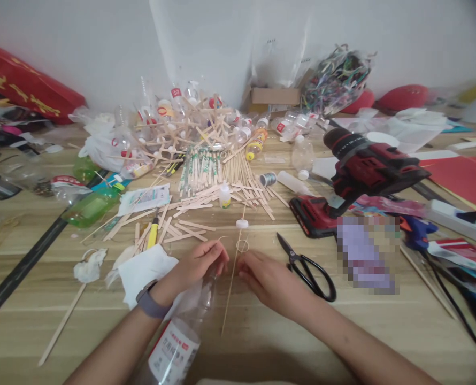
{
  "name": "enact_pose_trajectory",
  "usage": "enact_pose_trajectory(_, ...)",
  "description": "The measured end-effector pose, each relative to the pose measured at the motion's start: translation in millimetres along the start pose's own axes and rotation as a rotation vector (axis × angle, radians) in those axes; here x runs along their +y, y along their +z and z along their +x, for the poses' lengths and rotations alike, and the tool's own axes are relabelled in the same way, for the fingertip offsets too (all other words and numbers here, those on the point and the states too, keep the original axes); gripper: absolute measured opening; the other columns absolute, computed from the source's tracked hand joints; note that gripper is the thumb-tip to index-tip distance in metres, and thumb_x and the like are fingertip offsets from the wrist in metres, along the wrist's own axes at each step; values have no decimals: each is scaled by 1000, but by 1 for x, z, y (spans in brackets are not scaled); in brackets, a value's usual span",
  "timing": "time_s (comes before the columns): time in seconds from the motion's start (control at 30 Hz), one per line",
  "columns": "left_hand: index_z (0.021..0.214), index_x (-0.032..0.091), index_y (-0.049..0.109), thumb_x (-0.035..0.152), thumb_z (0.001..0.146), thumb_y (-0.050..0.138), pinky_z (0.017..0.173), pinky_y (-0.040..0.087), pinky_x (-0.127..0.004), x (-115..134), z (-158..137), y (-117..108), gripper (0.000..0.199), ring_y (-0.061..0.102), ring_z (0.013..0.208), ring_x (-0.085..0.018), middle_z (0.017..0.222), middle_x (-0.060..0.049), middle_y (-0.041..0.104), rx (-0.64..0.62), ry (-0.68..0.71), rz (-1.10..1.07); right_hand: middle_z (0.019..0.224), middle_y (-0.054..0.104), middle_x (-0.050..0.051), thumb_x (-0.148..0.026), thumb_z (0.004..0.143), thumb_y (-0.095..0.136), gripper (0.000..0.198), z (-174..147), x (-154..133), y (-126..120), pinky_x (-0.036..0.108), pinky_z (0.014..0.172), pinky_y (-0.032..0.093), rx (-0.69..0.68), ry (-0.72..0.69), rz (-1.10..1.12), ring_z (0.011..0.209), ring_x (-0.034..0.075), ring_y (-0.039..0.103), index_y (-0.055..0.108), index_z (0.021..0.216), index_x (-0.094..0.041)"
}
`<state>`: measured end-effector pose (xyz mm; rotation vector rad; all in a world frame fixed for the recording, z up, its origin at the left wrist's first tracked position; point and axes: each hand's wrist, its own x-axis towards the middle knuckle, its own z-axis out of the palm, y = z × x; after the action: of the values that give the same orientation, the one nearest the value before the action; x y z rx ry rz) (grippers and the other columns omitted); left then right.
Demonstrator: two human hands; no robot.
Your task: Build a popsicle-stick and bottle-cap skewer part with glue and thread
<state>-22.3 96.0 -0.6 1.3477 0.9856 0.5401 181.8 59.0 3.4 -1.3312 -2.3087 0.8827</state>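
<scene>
My left hand [208, 262], a watch on its wrist, curls its fingers around the neck end of a clear plastic bottle [176, 347]. The bottle slants toward me and has a white and red label; its mouth is hidden by the fingers. A thin pale strip end shows above that hand. My right hand [264, 280] is closed in a pinch beside a thin wooden skewer [229, 302]. At its fingertips is a small thin ring [243, 245], overlapping the skewer in view. Farther up, a white bottle cap [242, 224] sits on the skewer.
Black-handled scissors [312, 272] lie right of my right hand, beyond them a red cordless drill [366, 171]. A small glue bottle [224, 195], craft sticks [190, 230] and a yellow cutter [153, 233] lie ahead. White paper [144, 270] lies under my left forearm.
</scene>
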Motion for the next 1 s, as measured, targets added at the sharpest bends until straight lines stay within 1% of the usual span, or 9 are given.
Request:
enact_pose_trajectory(0.1, 78, 19, 57, 55, 92, 43, 53, 33, -25, -4, 4, 1, 41, 47, 54, -13, 57, 2, 53, 13, -29, -31, 88, 67, 10, -13, 91, 48, 13, 1, -2, -2, 34, 76, 46, -21, 55, -94, 89, 25, 63, 60, 89, -17)
enact_pose_trajectory(0.2, 79, 19, 57, 54, 92, 42, 51, 30, -24, -7, 7, 2, 40, 46, 52, -12, 56, 3, 54, 19, -47, -54, 91, 69, 10, -15, 95, 44, 19, 5, -1, -4, 31, 73, 46, -18, 129, -153, 86, 23, 65, 61, 103, -15)
enact_pose_trajectory(0.27, 79, 19, 57, 55, 92, 42, 51, 29, -24, -8, 7, 2, 41, 47, 52, -12, 55, 3, 53, 22, -54, -66, 95, 67, 10, -15, 96, 43, 23, 8, -2, -6, 30, 73, 45, -24, 152, -193, 86, 22, 66, 63, 107, -16)
enact_pose_trajectory(0.37, 78, 19, 58, 55, 91, 44, 50, 28, -24, -8, 7, 2, 41, 48, 53, -12, 54, 3, 52, 30, -66, -74, 93, 64, 8, -19, 96, 48, 21, 11, -5, -8, 28, 69, 44, -73, 151, -246, 82, 21, 66, 70, 97, -19)
enact_pose_trajectory(0.5, 80, 19, 59, 55, 89, 46, 51, 29, -24, -7, 8, 3, 39, 53, 56, -14, 52, 4, 49, 51, -98, -78, 90, 64, 10, -23, 95, 52, 22, 10, -8, -10, 29, 67, 42, -103, 167, -304, 80, 22, 66, 72, 87, -17)
enact_pose_trajectory(0.67, 86, 19, 60, 47, 89, 46, 55, 36, -24, -3, 12, 4, 31, 61, 65, -16, 55, 4, 50, 90, -160, -66, 87, 65, 9, -28, 94, 54, 24, 7, -6, -10, 28, 65, 40, -83, 201, -310, 76, 21, 65, 71, 80, -18)
enact_pose_trajectory(0.77, 87, 18, 62, 41, 88, 47, 60, 42, -25, 0, 19, 5, 27, 61, 64, -16, 57, 3, 54, 95, -199, -39, 86, 67, 7, -26, 92, 55, 21, 11, -2, -11, 27, 64, 39, -61, 233, -283, 75, 19, 65, 70, 80, -18)
enact_pose_trajectory(0.87, 84, 17, 62, 37, 88, 48, 60, 45, -26, 4, 28, 6, 24, 59, 58, -15, 55, 3, 57, 84, -258, -9, 89, 72, 7, -25, 91, 54, 18, 19, 2, -11, 27, 66, 40, -22, 281, -243, 80, 20, 66, 70, 90, -19)
enact_pose_trajectory(1.0, 79, 18, 59, 35, 89, 46, 56, 46, -26, 8, 38, 10, 23, 57, 51, -14, 51, 5, 54, 107, -332, 12, 103, 75, 11, -23, 93, 49, 28, 32, 8, -11, 28, 74, 44, 39, 324, -193, 93, 22, 68, 67, 113, -17)
